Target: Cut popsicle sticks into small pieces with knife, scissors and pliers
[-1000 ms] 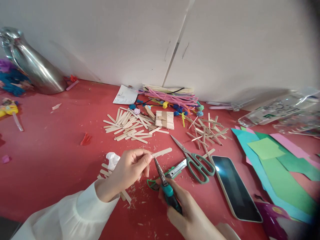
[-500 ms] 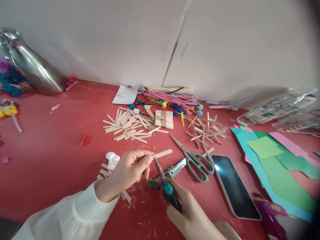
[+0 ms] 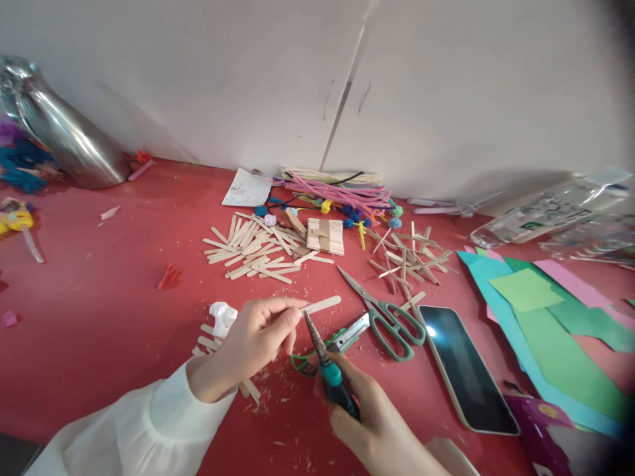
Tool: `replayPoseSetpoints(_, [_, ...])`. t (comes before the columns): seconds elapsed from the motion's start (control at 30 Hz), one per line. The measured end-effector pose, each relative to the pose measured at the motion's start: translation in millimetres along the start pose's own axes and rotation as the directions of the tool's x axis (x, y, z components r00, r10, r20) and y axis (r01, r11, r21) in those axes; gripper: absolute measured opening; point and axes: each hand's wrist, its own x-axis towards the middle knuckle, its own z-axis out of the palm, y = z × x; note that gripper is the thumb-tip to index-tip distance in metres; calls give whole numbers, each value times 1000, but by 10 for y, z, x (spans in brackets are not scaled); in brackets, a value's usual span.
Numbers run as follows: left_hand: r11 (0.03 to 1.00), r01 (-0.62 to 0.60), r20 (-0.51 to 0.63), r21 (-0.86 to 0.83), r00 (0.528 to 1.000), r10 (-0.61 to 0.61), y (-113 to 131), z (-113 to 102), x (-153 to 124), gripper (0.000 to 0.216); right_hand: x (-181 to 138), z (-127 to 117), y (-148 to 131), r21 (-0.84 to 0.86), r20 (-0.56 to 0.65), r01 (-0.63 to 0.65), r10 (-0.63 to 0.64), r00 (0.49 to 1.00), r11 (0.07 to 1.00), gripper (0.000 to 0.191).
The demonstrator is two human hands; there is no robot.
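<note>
My left hand [image 3: 255, 337] pinches a flat wooden craft stick [image 3: 321, 305] between thumb and fingers, holding it level above the red table [image 3: 109, 284]. My right hand [image 3: 377, 423] grips the teal handle of a pointed metal tool [image 3: 325, 360], whose tip meets the stick just beside my left fingertips. Wood shavings lie scattered on the table below both hands. A few more sticks [image 3: 211, 340] lie under my left wrist, next to a crumpled white scrap [image 3: 223, 316].
Green scissors [image 3: 389, 317], a utility knife [image 3: 347, 336] and a phone [image 3: 466, 370] lie right of my hands. A pile of craft sticks [image 3: 253, 248], pipe cleaners [image 3: 342, 195] and coloured paper sheets [image 3: 546, 311] lie farther back and right. A steel jug [image 3: 59, 132] stands far left.
Almost nothing has moved. The view has shifted slightly, and the tool's tip stays against the stick with only tiny motion.
</note>
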Motion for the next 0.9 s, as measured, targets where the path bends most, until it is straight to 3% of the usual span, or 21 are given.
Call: replayPoseSetpoints(0.9, [991, -64, -41, 118, 997, 69, 53, 33, -26, 33, 4, 33, 8, 5, -31, -4, 4, 1000, 1000, 30])
